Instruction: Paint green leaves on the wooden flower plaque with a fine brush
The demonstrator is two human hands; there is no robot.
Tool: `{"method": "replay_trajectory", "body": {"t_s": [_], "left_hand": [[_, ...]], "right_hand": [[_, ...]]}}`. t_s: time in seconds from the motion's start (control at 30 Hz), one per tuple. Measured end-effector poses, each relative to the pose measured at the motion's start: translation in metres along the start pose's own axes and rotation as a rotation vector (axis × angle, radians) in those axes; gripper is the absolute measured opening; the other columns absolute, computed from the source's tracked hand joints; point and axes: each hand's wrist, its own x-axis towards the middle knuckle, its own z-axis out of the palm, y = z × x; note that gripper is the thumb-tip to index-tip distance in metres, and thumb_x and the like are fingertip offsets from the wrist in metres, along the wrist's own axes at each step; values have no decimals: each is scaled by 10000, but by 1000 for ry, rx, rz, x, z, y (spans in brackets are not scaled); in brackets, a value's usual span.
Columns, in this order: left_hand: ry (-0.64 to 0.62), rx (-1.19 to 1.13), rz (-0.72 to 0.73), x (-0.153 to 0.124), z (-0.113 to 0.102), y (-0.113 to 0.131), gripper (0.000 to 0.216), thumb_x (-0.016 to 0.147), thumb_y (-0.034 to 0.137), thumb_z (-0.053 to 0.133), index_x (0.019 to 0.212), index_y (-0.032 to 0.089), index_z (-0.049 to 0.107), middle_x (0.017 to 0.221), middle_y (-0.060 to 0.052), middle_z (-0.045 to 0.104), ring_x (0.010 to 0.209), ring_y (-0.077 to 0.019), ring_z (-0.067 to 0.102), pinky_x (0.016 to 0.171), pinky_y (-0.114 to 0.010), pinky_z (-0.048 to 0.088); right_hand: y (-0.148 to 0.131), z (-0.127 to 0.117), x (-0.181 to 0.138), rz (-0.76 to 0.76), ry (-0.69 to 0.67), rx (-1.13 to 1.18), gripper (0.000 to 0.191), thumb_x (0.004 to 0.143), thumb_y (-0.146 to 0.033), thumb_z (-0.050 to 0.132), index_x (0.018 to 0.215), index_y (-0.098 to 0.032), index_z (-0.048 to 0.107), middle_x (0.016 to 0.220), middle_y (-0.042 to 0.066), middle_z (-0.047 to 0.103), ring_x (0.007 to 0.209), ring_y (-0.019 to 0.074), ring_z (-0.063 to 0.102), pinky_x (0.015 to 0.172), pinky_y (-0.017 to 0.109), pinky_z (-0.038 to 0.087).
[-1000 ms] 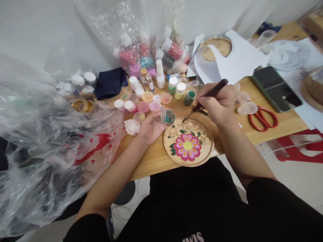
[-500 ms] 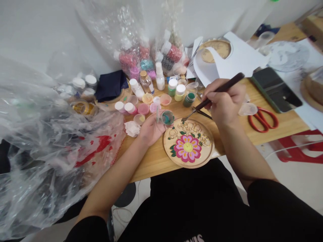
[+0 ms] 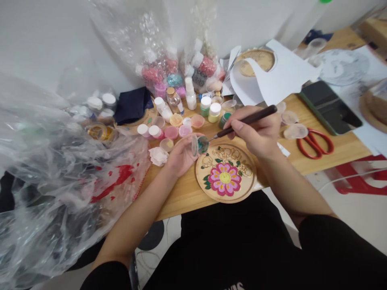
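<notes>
A round wooden plate (image 3: 250, 181) with a pink flower and gold outlines lies at the table's near edge. My left hand (image 3: 181, 155) is closed on a small clear pot of teal paint (image 3: 200, 145), tilted toward the right, just left of the plate. My right hand (image 3: 260, 131) pinches a dark-handled tool (image 3: 248, 120). Its thin metal tip reaches into the pot's mouth.
Several small paint pots and bottles (image 3: 181, 117) crowd the table behind my hands. Crumpled clear plastic (image 3: 54, 169) covers the left. Red-handled scissors (image 3: 314, 143), loose lids (image 3: 294, 129), a dark tablet (image 3: 329, 106) and white paper (image 3: 281, 74) lie to the right.
My right hand moved left, swinging the tool's tip from above the plate's rim into the teal pot. My left hand tilted the pot toward it.
</notes>
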Motion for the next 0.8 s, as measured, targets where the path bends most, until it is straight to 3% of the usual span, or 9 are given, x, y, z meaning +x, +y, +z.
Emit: {"method": "replay_trajectory", "body": {"t_s": [0.27, 0.53, 0.8], "left_hand": [[17, 22, -3, -1, 3, 1, 198, 914, 258, 610, 779, 150, 706, 691, -21, 673, 636, -130, 633, 610, -249, 496], [24, 25, 1, 0, 3, 1, 155, 875, 258, 657, 755, 169, 700, 698, -9, 681, 624, -131, 635, 651, -271, 538], [27, 9, 12, 0, 2, 0, 195, 908, 260, 626, 757, 156, 691, 696, -21, 683, 646, -130, 667, 584, -229, 513]], "right_hand": [[-3, 2, 0, -41, -13, -9, 245, 894, -443, 644, 777, -241, 719, 662, -5, 666, 555, 109, 586, 567, 278, 520], [-3, 11, 10, 200, -6, 201, 209, 814, -377, 680, 691, -213, 639, 569, -36, 617, 435, 87, 543, 424, 231, 451], [7, 13, 16, 392, 121, 350, 224, 781, -353, 627, 617, -206, 582, 448, -53, 530, 352, 79, 479, 348, 213, 391]]}}
